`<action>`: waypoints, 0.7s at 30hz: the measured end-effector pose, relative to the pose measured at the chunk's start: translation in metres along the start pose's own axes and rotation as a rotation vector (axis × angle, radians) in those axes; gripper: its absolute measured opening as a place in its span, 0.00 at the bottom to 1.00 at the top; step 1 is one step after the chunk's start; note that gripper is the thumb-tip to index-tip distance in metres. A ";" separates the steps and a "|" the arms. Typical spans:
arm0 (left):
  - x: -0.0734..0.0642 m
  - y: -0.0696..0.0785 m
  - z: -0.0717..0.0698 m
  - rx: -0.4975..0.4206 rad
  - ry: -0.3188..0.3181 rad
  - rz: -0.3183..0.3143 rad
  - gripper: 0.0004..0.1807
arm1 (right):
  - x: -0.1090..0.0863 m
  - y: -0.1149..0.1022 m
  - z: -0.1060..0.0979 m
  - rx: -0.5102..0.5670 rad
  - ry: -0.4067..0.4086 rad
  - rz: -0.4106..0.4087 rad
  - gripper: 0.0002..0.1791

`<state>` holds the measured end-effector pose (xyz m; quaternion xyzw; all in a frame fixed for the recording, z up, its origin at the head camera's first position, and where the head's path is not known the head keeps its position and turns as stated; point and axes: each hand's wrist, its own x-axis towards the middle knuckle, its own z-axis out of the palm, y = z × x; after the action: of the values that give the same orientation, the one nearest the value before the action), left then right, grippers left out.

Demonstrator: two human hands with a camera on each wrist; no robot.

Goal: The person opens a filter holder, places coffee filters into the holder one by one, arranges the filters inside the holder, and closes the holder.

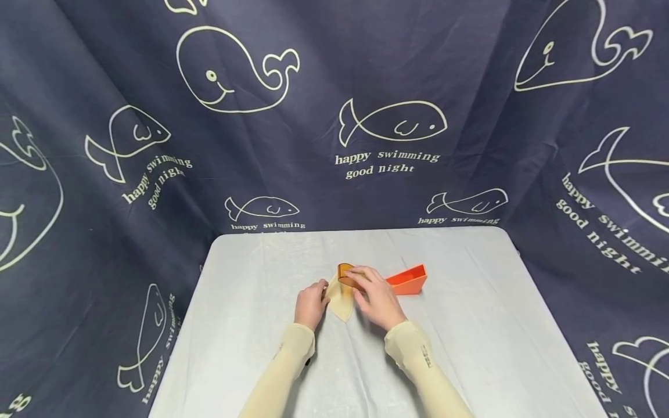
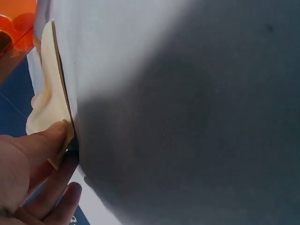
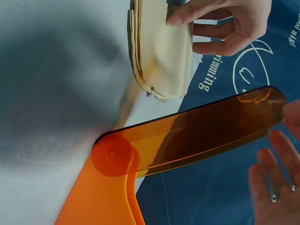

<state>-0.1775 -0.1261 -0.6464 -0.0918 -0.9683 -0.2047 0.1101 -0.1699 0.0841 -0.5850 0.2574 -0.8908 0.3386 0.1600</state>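
Note:
My left hand (image 1: 310, 306) pinches a stack of cream paper coffee filters (image 1: 341, 306) by its side, thumb on one face and fingers behind. In the right wrist view the stacked filters (image 3: 164, 51) show a crimped edge. An orange filter holder (image 1: 412, 281) lies on the table to the right. Its see-through amber lid (image 3: 206, 131) is swung out on a round hinge towards the filters. At the lid's rounded free end, my right hand (image 1: 380, 299) touches it with fingers fairly straight. My right palm hides part of the lid in the head view.
A white cloth covers the table (image 1: 251, 273). Behind it and at both sides hangs a dark blue curtain (image 1: 313, 69) with whale and fish drawings. The cloth has small creases near the front.

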 end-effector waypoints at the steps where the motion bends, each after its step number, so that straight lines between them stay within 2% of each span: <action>1: 0.000 -0.001 0.000 -0.006 0.012 0.000 0.16 | 0.000 0.000 0.000 -0.008 0.011 0.002 0.22; 6: -0.002 -0.006 -0.001 -0.076 0.071 -0.042 0.10 | 0.003 0.000 -0.002 -0.028 0.051 0.043 0.22; 11: -0.005 -0.010 -0.004 -0.138 0.088 -0.091 0.08 | 0.003 0.001 -0.004 -0.032 0.043 0.078 0.22; 14: -0.006 -0.009 -0.005 -0.129 0.094 -0.096 0.07 | 0.003 0.002 -0.006 -0.034 0.043 0.084 0.21; 21: -0.005 -0.007 0.000 -0.037 0.109 -0.060 0.05 | 0.002 0.004 -0.011 -0.070 0.075 0.098 0.16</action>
<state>-0.1745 -0.1330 -0.6501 -0.0535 -0.9593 -0.2303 0.1546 -0.1730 0.0939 -0.5778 0.1947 -0.9070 0.3242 0.1853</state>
